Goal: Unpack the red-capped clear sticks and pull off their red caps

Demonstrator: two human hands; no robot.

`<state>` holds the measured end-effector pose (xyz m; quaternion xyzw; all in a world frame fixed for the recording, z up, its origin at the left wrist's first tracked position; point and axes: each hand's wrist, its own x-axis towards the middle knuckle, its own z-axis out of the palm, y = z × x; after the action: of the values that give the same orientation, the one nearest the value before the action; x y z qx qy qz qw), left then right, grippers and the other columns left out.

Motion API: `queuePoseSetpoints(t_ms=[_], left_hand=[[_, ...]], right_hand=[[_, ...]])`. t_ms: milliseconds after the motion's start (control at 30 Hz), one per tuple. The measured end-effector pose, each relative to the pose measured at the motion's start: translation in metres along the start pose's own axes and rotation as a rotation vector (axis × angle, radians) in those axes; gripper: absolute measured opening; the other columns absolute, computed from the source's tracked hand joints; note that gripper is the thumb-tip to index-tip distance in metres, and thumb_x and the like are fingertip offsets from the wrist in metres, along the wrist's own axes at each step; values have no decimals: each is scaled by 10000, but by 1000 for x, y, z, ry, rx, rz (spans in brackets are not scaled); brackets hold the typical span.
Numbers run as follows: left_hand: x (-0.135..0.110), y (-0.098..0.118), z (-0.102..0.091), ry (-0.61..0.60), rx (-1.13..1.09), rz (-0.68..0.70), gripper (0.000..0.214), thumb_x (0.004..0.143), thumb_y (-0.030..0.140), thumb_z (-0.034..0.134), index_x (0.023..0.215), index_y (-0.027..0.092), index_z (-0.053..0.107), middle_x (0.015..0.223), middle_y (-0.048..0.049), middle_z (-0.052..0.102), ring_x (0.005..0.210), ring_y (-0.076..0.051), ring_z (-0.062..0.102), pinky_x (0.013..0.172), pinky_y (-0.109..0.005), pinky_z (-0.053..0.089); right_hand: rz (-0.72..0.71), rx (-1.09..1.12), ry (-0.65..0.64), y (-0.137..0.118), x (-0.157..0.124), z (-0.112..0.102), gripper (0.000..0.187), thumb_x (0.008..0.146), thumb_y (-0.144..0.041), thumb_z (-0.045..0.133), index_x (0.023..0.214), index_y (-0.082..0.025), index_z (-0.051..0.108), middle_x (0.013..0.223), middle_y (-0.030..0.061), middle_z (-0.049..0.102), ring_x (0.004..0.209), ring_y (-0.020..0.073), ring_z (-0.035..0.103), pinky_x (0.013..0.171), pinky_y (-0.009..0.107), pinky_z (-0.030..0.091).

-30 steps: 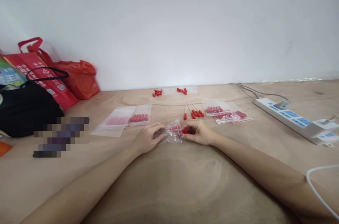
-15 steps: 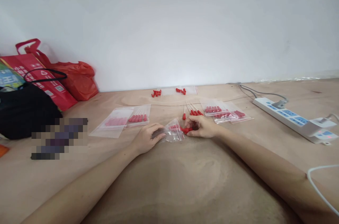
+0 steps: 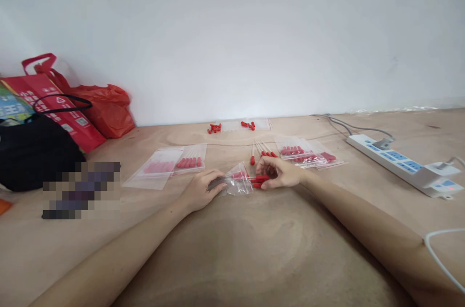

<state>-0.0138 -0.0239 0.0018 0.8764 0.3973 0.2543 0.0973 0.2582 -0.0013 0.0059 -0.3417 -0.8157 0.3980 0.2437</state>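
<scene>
My left hand (image 3: 204,189) is closed on one end of a clear zip-lock bag (image 3: 238,188), fingers above and thumb in front. Several droppers (image 3: 257,182) with red rubber bulbs reach partly into the bag from its right end, their bulbs outside. My right hand (image 3: 281,172) curls round these bulbs, thumb and fingertips against them; part of the grip is hidden. Just beyond that hand lie several loose droppers (image 3: 267,152) with thin pale stems and red bulbs.
Zip bags holding red-bulbed droppers lie on the left (image 3: 189,159) and right (image 3: 312,157). Loose red bulbs (image 3: 214,128) sit near the wall. A white power strip (image 3: 385,157) with cables is at right. Red shopping bags (image 3: 109,111) and a black bag (image 3: 39,152) stand at left.
The droppers at the bag's mouth have shifted and lie straighter, with stems inside the bag. My right hand has moved slightly right; my left hand stays almost still.
</scene>
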Motion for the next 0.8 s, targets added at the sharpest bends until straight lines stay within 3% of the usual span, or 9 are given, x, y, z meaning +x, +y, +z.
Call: queuePoseSetpoints(t_ms=[100, 233, 467, 633, 800], left_hand=[[0, -1, 1, 4, -3, -1, 193, 821, 340, 482, 914, 197, 573, 889, -23, 641, 801, -154, 586, 718, -274, 451], [0, -1, 1, 6, -4, -6, 196, 818, 342, 490, 915, 193, 573, 889, -24, 640, 800, -155, 585, 715, -274, 449], [0, -1, 1, -5, -4, -9, 190, 817, 326, 494, 921, 186, 569, 900, -22, 635, 811, -152, 582, 723, -271, 448], [0, -2, 1, -2, -8, -3, 186, 811, 323, 501, 919, 189, 572, 904, -19, 637, 812, -152, 585, 720, -264, 450], [0, -3, 1, -7, -16, -22, 193, 810, 330, 501, 925, 192, 573, 902, -18, 639, 802, -149, 586, 715, -264, 447]], right_hand=[[-21, -55, -17, -7, 0, 6, 401, 552, -295, 719, 866, -176, 499, 843, -12, 542, 738, 103, 508, 610, 224, 411], [9, -31, -11, -5, 3, 8, 237, 606, -214, 660, 783, -163, 511, 753, -28, 541, 644, 77, 499, 574, 213, 409], [51, 301, 73, 10, 3, -8, 260, 579, -266, 709, 744, -151, 544, 722, -3, 615, 669, 101, 579, 630, 253, 457], [70, 400, 306, 18, -2, -37, 291, 554, -285, 733, 765, -155, 581, 711, 7, 646, 649, 114, 602, 642, 270, 480], [33, 381, 693, 29, 1, -49, 261, 572, -315, 708, 743, -173, 571, 718, 10, 642, 633, 122, 590, 563, 255, 478]])
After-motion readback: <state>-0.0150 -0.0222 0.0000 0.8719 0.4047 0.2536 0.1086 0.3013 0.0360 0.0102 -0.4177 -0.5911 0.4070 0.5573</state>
